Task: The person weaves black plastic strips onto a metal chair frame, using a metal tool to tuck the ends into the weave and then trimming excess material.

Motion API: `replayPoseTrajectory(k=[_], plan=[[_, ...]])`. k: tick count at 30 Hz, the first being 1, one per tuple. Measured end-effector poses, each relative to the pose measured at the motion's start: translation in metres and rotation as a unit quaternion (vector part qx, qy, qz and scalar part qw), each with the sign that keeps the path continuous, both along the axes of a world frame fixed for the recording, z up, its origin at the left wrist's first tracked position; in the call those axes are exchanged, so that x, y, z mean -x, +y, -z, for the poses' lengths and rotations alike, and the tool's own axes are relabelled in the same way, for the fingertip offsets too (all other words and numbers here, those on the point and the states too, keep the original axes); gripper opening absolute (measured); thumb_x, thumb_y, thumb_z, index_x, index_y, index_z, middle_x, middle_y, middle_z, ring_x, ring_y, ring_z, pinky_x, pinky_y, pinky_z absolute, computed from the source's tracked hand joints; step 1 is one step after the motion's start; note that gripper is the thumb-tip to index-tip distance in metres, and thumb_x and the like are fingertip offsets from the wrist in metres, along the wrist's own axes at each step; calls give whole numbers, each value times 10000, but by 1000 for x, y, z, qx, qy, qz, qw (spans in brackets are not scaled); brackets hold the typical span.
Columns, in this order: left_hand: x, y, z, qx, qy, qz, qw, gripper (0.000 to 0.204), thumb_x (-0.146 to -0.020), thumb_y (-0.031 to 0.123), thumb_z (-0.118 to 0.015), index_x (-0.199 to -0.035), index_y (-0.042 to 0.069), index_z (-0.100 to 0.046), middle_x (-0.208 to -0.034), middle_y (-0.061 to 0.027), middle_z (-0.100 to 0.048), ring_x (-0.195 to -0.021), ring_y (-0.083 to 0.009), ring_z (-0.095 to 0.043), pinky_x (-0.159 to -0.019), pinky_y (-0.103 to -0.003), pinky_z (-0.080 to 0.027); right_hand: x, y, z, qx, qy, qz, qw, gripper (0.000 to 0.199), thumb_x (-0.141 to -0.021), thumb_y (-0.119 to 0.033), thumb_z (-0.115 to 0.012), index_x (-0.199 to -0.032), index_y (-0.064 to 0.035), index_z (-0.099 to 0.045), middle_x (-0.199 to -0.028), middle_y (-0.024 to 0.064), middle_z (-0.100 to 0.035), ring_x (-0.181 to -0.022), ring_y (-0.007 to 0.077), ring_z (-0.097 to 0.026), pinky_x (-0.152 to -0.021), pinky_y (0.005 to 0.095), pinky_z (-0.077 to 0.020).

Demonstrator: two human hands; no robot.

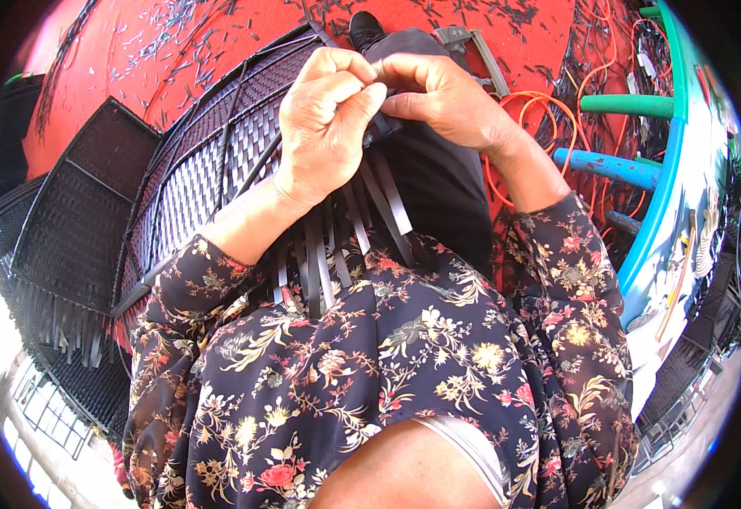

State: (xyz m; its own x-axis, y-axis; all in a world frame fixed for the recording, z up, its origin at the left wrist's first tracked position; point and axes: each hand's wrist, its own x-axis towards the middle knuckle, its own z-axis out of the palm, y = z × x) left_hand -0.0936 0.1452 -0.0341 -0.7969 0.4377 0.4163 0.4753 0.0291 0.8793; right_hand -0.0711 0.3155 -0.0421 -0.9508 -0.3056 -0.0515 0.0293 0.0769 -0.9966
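Head view: both hands meet at the upper edge of a dark woven panel point(218, 161) that leans across the person's lap. Left hand point(324, 127) is curled closed, thumb and fingers pinched on the top ends of flat grey-black strips point(370, 208); right hand point(443, 97) is also closed, fingers pressed on the same strip ends, touching the left hand. The strips hang loose from the pinch toward the floral sleeves, fanned and partly crossing. Risks, as judged: the pinch is small and shared, so one strip could slip free and spring out of order; the crossed strips below could be picked in the wrong sequence, leaving a fault in the weave; the panel rests only against the lap and could slide toward the red floor point(184, 34), which is littered with strip offcuts point(167, 42). Orange cord point(549, 106) lies coiled near the right forearm, a possible snag. Other woven panels point(82, 212) stand at the left.
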Motion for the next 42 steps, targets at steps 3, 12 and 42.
replayPoseTrajectory(k=[3, 12, 42], plan=[[-2, 1, -1, 12, 26, -4, 1000, 54, -762, -12, -618, -724, -13, -581, -790, -65, -561, -685, -165, -548, -574, -254, -432, -3, -8, -3, 38, -26, 75, 996, 416, -729, 0, -638, -1126, 26, -514, -747, 54, -611, -732, 102, -573, -696, 225, -459], [-25, 32, 4, 40, 20, -28, 999, 90, -710, -21, -671, -722, -8, -582, -779, -84, -553, -655, -195, -549, -565, -274, -432, -17, 21, -8, -122, -19, 52, 991, 169, -716, -80, -621, -863, 3, -627, -672, 68, -592, -669, 149, -582, -652, 274, -458], [-27, -8, 16, 125, -467, 3, 875, 82, -792, 43, -585, -715, 17, -586, -641, -2, -546, -571, -76, -514, -563, -208, -444, -57, -33, 12, -82, 27, 164, 983, 121, -813, -73, -615, -741, 4, -555, -595, 38, -538, -556, 77, -453, -521, 257, -409]])
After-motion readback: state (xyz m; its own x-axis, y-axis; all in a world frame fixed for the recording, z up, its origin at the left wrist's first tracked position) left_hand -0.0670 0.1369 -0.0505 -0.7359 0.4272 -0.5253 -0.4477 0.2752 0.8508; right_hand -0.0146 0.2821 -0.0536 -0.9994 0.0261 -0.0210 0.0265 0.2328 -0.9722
